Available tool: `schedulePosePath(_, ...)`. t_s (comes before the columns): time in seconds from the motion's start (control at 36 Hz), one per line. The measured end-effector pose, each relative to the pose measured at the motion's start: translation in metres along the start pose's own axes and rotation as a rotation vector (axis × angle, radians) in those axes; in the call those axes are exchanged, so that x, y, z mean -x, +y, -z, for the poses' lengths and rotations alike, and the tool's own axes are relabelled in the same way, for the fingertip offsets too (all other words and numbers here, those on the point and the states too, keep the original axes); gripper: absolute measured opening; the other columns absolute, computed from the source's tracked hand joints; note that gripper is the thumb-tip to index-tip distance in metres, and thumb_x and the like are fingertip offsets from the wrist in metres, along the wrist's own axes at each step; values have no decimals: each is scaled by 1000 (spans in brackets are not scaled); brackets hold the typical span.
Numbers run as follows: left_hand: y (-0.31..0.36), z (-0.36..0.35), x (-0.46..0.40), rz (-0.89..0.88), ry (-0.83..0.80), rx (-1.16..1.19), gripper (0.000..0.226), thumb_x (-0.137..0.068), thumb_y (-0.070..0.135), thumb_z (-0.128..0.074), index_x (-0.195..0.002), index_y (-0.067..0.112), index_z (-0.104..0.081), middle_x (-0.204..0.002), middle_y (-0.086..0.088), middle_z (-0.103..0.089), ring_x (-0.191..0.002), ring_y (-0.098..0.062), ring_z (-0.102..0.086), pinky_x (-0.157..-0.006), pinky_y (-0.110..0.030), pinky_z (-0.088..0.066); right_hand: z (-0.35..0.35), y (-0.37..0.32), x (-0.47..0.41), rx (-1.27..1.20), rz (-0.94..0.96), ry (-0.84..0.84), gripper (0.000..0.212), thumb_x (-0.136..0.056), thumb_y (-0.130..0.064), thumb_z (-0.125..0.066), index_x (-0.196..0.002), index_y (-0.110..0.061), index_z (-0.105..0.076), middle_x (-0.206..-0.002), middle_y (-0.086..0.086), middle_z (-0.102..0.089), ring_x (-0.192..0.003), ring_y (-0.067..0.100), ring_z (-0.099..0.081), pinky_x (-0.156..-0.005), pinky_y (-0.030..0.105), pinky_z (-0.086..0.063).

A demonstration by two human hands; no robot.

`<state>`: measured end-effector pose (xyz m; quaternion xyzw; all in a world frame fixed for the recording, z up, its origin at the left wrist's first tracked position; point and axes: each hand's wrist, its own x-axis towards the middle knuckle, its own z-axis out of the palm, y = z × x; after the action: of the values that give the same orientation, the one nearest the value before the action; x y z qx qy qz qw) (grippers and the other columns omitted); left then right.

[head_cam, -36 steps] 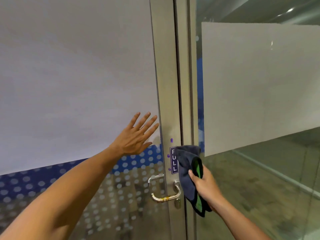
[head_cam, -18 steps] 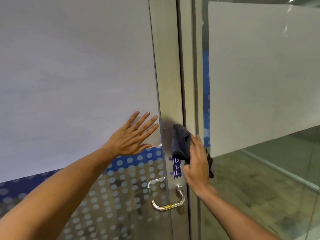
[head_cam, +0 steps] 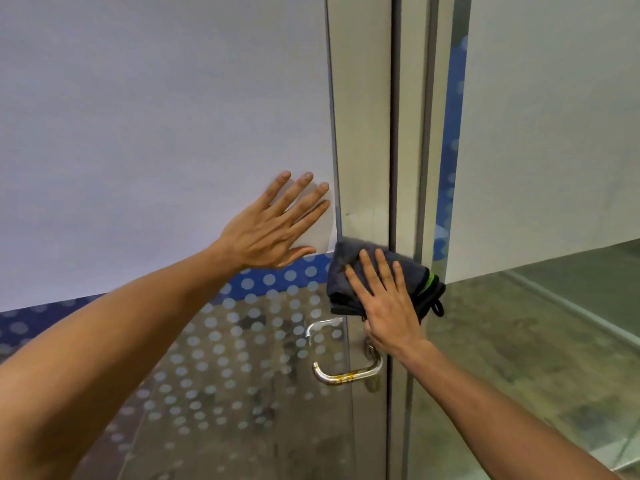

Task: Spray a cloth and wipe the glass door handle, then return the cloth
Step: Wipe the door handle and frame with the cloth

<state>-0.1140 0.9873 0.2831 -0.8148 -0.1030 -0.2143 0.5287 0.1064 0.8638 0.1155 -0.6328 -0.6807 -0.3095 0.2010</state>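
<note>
A dark grey cloth (head_cam: 349,271) with a green and black edge is pressed flat against the metal door frame (head_cam: 363,133), just above the handle. My right hand (head_cam: 388,306) lies on the cloth with fingers spread, holding it against the frame. The chrome lever handle (head_cam: 346,374), with yellowish stains on its bar, curves out below my right wrist. My left hand (head_cam: 273,226) rests flat and open on the frosted glass door (head_cam: 156,133), to the left of the cloth. No spray bottle is in view.
The lower glass carries a blue band and a pattern of pale dots (head_cam: 225,358). A second frosted glass panel (head_cam: 554,116) stands to the right of the frame, with clear glass and a floor beyond it (head_cam: 519,341).
My right hand turned and flattened the cloth on the frame, now covering the small sign above the handle. The view moved closer to the door. My left hand stayed on the glass.
</note>
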Motion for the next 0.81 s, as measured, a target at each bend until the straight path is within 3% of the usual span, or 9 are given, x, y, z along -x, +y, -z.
schedulePosePath(0.14,-1,0,0,-3,-3,-27,86,-100,69,-16,-162,10,-8,-170,-17,-5,-156,-39,-5,-126,-56,0,-11,2,17,28,47,-39,126,-61,-15,-72,-159,-26,6,-167,10,4,-154,36,7,-124,52,4)
schedulePosePath(0.31,-1,0,-1,-2,-17,-25,86,-99,69,-15,-162,11,-7,-170,-17,-4,-156,-40,-5,-126,-57,-1,-14,2,33,25,93,-107,117,-57,-17,-76,-158,-22,-18,-166,14,-8,-154,37,-2,-123,52,-3)
schedulePosePath(0.44,-1,-1,-1,2,-25,-14,86,-99,69,-13,-162,11,-6,-170,-16,-1,-157,-39,-2,-126,-58,1,-20,3,50,-7,124,-166,109,-69,-19,-69,-159,-25,-8,-168,11,-1,-155,35,5,-123,52,-6)
schedulePosePath(0.64,-1,1,-1,6,-40,-3,87,-98,70,-11,-162,11,-6,-170,-16,-1,-157,-39,-1,-126,-58,2,-29,0,68,-94,120,-246,103,-76,-15,-72,-160,-28,-12,-169,7,-4,-156,32,4,-124,49,-2)
schedulePosePath(0.72,0,3,-2,6,-49,-1,87,-98,70,-10,-162,11,-7,-170,-16,-1,-157,-39,-1,-126,-57,2,-32,2,79,-164,119,-331,105,-73,-7,-72,-159,-30,-16,-169,0,-4,-156,28,2,-127,48,-8)
schedulePosePath(0.81,0,4,-2,9,-62,-1,88,-97,71,-9,-162,12,-7,-170,-16,-1,-157,-39,0,-126,-57,3,-33,6,92,-264,107,-417,100,-74,0,-60,-158,-35,-18,-167,-13,1,-156,18,1,-127,44,-11)
